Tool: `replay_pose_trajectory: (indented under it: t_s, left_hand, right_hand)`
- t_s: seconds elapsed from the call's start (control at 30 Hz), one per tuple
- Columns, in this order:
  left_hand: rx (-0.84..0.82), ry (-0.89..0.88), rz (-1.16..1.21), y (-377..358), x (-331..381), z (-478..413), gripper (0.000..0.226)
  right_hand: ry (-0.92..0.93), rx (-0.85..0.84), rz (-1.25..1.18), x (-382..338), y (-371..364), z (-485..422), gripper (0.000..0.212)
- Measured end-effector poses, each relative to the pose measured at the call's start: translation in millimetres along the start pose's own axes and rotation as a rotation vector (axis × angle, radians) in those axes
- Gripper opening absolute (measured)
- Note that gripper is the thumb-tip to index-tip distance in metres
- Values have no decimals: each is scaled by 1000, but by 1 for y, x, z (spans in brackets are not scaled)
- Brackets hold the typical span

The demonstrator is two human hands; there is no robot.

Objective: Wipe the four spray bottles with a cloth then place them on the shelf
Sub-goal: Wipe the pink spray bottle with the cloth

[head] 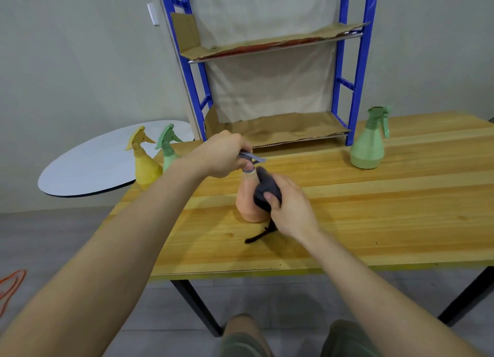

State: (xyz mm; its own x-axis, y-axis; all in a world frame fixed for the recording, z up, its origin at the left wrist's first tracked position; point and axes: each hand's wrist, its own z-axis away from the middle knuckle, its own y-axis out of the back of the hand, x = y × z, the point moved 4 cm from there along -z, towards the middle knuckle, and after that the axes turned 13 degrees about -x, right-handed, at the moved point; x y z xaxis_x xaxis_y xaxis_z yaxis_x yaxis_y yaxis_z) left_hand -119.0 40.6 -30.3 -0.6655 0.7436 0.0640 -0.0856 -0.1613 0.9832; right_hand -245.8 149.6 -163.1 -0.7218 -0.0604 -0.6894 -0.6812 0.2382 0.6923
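Observation:
A peach spray bottle (247,204) with a grey trigger head stands upright at the middle of the wooden table (374,223). My left hand (223,156) grips that grey head from above. My right hand (290,207) holds a dark grey cloth (266,189) bunched against the bottle's right side, a dark strip of it trailing onto the table. A yellow spray bottle (144,164) and a small green spray bottle (168,151) stand at the table's far left corner. A larger green spray bottle (369,143) stands at the far right, beside the blue shelf (357,70).
The blue metal shelf stands at the back of the table, its two levels lined with cardboard (283,129). A round white tabletop (107,161) lies beyond the table's left edge. An orange object (10,287) lies on the floor at left. My knees show below the front edge.

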Motion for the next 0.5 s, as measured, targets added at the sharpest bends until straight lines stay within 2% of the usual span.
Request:
replay_pose_trajectory:
  t_s: [0.1,0.23,0.3,0.43,0.5]
  left_hand:
    - [-5,12,-2,0,-2,-1,19]
    - [16,14,-9,-3,5,-4,19]
    - [18,30,-22,-3,4,-5,19]
    - [18,76,-10,1,-6,-3,19]
    - [44,82,19,0,-1,-3,18]
  right_hand:
    - [-115,-133,159,26,3,9,48]
    - [62,114,-39,-8,11,0,51]
    - [77,92,-69,-8,-3,9,58]
    - [-71,-126,233,29,1,21,57]
    - [-59,0,166,19,16,14,51]
